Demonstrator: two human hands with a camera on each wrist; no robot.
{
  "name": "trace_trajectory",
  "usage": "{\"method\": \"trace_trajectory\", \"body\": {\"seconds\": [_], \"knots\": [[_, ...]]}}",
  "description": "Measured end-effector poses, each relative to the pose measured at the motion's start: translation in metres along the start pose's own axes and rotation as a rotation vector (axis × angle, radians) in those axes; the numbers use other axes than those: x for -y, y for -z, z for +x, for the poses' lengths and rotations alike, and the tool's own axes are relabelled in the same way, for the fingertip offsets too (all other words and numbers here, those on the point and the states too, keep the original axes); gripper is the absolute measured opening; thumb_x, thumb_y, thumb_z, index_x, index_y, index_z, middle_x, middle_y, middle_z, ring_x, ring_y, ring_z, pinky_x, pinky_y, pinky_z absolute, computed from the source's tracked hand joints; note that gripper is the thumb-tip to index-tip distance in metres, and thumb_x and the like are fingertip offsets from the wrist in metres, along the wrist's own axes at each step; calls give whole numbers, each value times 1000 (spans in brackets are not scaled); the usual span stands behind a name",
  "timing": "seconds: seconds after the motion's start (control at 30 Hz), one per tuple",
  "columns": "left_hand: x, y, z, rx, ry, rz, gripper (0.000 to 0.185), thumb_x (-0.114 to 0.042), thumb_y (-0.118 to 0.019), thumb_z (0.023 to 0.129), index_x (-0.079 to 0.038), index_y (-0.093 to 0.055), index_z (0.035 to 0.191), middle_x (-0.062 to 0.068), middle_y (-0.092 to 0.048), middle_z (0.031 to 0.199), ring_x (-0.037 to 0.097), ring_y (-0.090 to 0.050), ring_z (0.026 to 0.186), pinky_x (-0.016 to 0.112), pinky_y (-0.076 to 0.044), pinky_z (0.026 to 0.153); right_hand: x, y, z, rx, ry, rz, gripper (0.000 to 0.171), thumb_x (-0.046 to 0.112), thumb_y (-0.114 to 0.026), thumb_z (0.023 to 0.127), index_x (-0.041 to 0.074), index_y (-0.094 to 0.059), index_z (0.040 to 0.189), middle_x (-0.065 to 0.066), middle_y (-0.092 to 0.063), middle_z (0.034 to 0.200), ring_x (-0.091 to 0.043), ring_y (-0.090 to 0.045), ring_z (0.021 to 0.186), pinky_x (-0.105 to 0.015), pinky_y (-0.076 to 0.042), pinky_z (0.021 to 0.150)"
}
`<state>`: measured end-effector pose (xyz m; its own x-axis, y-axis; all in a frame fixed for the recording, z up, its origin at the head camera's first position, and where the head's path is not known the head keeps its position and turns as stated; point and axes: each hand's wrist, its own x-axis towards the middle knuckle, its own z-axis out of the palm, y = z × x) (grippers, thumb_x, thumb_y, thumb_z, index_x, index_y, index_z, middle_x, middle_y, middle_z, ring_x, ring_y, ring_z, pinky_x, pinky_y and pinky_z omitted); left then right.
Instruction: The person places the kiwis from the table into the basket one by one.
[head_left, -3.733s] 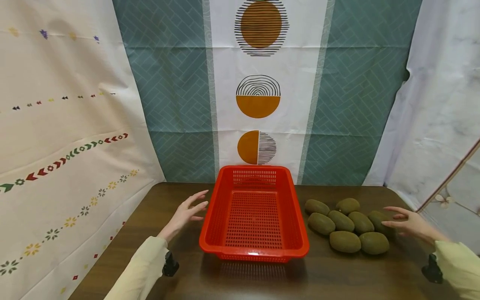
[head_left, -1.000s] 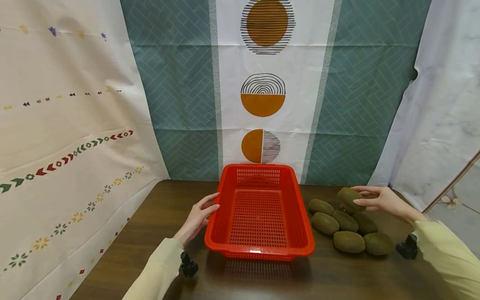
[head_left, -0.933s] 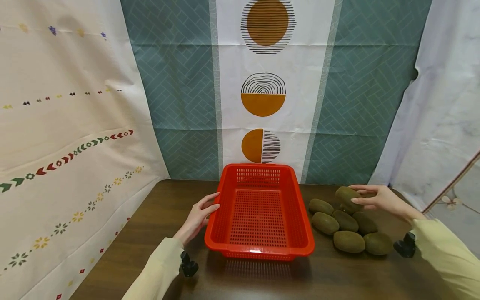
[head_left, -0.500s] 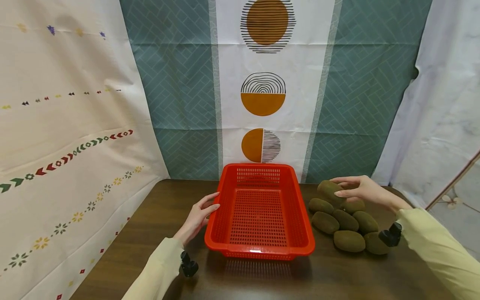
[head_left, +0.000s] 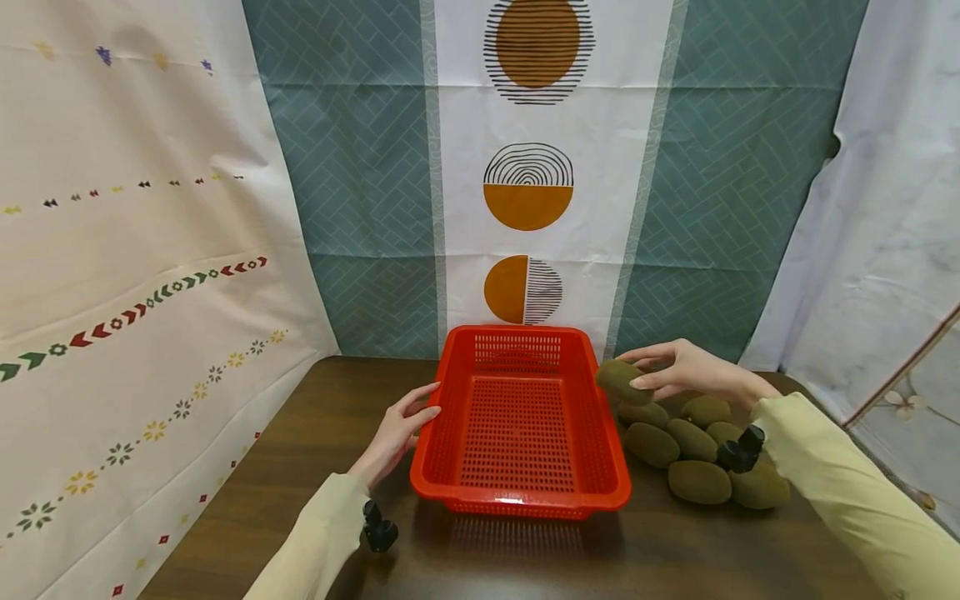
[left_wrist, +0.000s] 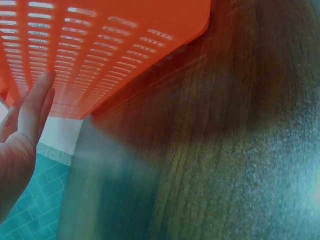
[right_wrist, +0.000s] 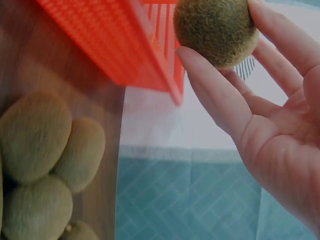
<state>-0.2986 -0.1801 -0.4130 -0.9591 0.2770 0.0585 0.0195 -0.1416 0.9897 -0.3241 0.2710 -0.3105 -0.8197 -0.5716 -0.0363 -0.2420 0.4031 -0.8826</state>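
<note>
Right grip (head_left: pixel 678 372): my fingers pinch a kiwi (head_left: pixel 622 381), lifted beside the basket (head_left: pixel 517 500) rim.
Left grip (head_left: pixel 393 433): fingers spread, steadying the basket's side.

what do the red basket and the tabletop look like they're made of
The red basket looks like moulded plastic: uniform glossy red, with slotted walls and a perforated floor. The tabletop looks like dark wood or a wood-look laminate: streaky grain and a soft sheen; which one I can't tell.

Sleeves: long, pale cream-yellow fabric on both arms, reaching to the wrists
Wrist gear: small black camera mount strapped under each wrist
Hands: bare
</note>
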Motion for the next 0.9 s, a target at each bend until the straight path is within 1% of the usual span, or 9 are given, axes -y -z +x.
{"method": "trace_trajectory", "body": {"seconds": [0.13, 0.23, 0.37, 0.47, 0.63, 0.77, 0.9], "knots": [[-1, -1, 0, 10, -14, 10, 52, -13, -57, 90, -8, -37, 137, 24, -46, 126, 38, -53, 102, 48, -48, 74, 9, -9, 9, 57, 2, 19, 50, 12, -64, 85, 1, -46, 131, -23, -45, 125, -31, -55, 100, -44, -48, 76], [-1, -1, 0, 6, -13, 11, 52, -12, -58, 89, -7, -37, 137, 24, -46, 126, 38, -54, 102, 48, -48, 73, 15, -17, 17, 96, 1, 63, 50, 11, -63, 85, 1, -46, 131, -21, -47, 125, -32, -54, 102, -45, -47, 78], [-2, -1, -1, -3, -13, 20, 52, -12, -58, 89, -8, -38, 137, 24, -47, 125, 38, -54, 102, 47, -49, 73, 21, -28, 30, 142, -3, 128, 49, 9, -63, 85, 1, -46, 131, -20, -46, 127, -32, -52, 104, -45, -47, 80], [-2, -1, -1, -2, -11, 28, 52, -14, -58, 89, -8, -38, 137, 23, -47, 125, 38, -54, 102, 47, -49, 73, 24, -36, 41, 183, 1, 152, 49, 8, -64, 84, 1, -47, 130, -21, -44, 126, -32, -54, 102, -46, -47, 79], [-2, -1, -1, -1, -9, 23, 52, -14, -58, 89, -9, -39, 137, 22, -47, 125, 39, -53, 103, 46, -49, 74, 30, -54, 60, 237, -4, 166, 47, 10, -66, 83, 1, -51, 127, -21, -44, 126, -32, -55, 99, -46, -48, 77], [-1, -1, -1, 1, -23, 24, 52, -13, -57, 90, -7, -38, 137, 24, -46, 126, 40, -52, 103, 46, -49, 73, 33, -70, 76, 274, -9, 159, 46, 11, -67, 82, 2, -53, 125, -17, -47, 125, -32, -54, 100, -46, -48, 76], [-1, -1, -2, 7, -29, 22, 52, -13, -57, 90, -6, -37, 137, 25, -44, 127, 41, -52, 104, 47, -48, 74, 34, -85, 90, 313, 1, 143, 44, 13, -69, 81, 4, -56, 122, -15, -54, 118, -32, -55, 97, -46, -49, 74]]}}
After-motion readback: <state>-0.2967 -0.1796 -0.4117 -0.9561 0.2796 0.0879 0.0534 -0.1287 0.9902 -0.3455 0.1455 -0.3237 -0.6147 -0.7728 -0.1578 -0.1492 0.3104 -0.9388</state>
